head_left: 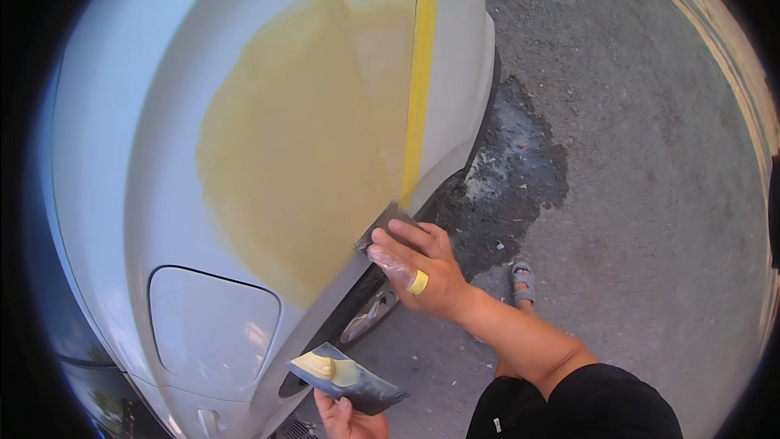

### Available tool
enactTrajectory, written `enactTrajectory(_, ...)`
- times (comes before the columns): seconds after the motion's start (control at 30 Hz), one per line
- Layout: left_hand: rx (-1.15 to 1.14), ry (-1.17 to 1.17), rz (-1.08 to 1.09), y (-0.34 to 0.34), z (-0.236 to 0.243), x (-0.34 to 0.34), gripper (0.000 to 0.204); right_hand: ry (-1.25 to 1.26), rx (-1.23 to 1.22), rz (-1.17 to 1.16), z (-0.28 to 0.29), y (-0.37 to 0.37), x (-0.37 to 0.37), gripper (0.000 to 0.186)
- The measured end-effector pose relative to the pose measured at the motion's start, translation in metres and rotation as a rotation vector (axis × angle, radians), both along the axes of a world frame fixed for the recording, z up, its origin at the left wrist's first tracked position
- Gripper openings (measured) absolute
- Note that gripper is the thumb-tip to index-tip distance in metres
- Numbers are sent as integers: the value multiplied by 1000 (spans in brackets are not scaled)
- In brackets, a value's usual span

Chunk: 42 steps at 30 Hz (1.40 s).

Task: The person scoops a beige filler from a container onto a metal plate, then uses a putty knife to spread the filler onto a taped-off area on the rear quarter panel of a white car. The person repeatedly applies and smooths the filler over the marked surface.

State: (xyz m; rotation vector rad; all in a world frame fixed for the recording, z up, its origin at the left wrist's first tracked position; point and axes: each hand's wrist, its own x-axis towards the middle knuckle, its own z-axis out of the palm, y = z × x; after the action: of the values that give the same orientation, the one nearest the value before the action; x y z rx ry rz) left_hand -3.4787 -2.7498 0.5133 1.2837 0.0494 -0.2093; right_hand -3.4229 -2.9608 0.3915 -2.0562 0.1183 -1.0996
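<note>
My right hand [431, 268] grips a dark flat putty spreader [376, 229], its fingers pressed over the blade. The blade lies against the lower right end of a broad yellowish putty patch [288, 138] on the white car panel [175, 171]. A yellow band [418, 282] is wrapped on that hand, and whitish smears coat its fingers. Low in the view, my left hand [345, 419] holds a dark flat putty board [370, 392] by its lower edge. A pale yellow lump of putty [315, 365] sits on the board.
Yellow masking tape [422, 65] runs down the panel edge right of the patch. The fuel flap [213, 325] is closed, left of my hands. The wheel [367, 317] shows below the panel. Wet ground [520, 162] and my sandalled foot [523, 283] lie to the right.
</note>
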Motion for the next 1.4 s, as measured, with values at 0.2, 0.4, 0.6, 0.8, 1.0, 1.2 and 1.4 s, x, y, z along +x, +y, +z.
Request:
enactTrajectory(0.2, -38, -80, -68, -14, 6, 3, 59, 55, 78, 56, -5, 9, -23, 49)
enactTrajectory(0.4, -110, -28, -55, -43, 28, -3, 56, -132, 761, 720, 75, 6, -100, 55)
enactTrajectory(0.6, -139, -120, -53, -67, 64, 17, 55, 118, 207, 747, 74, -35, -88, 62)
enactTrajectory(0.8, -99, -233, -35, -59, 79, 18, 59, 103, -158, -60, 156, -117, -1, 48)
enactTrajectory(1.0, -114, -149, 9, -48, 70, 18, 59, 3, -383, -122, 204, -139, 48, 47)
enactTrajectory(1.2, -105, -93, 24, -33, 56, 20, 57, 116, -443, -57, 204, -109, 46, 45)
enactTrajectory(1.4, -114, -78, 23, -22, 44, 23, 56, 164, -423, -19, 158, -83, 27, 48)
